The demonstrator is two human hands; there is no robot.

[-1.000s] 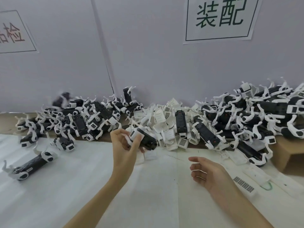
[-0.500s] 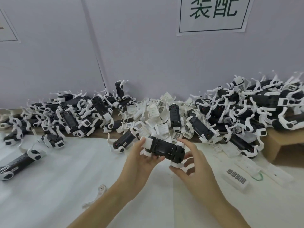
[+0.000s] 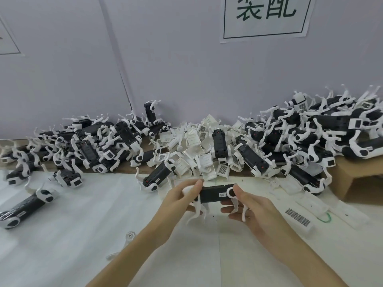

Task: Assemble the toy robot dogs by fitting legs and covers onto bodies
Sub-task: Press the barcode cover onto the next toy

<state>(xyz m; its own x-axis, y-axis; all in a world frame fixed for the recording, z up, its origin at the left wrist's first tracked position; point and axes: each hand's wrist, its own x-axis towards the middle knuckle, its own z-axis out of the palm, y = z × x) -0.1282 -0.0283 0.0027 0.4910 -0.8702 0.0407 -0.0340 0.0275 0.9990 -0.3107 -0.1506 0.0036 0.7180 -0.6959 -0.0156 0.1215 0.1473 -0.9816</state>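
The left hand (image 3: 178, 200) and right hand (image 3: 251, 208) are both grasping one black toy dog body (image 3: 215, 193) above the counter (image 3: 83, 235), its white legs (image 3: 196, 212) hanging down. Piles of dogs (image 3: 310, 137) are lying along the counter's far edge.

Two hands (image 3: 180, 198); one held dog body (image 3: 215, 194); one wall sign (image 3: 265, 17).

1. Two bare forearms enter from the bottom edge, with no sleeves, gloves, watch or bracelet on the parts in view.
2. The left hand (image 3: 179, 200) wears no rings.
3. The right hand (image 3: 251, 212) is likewise bare, its fingernails short and unpainted.
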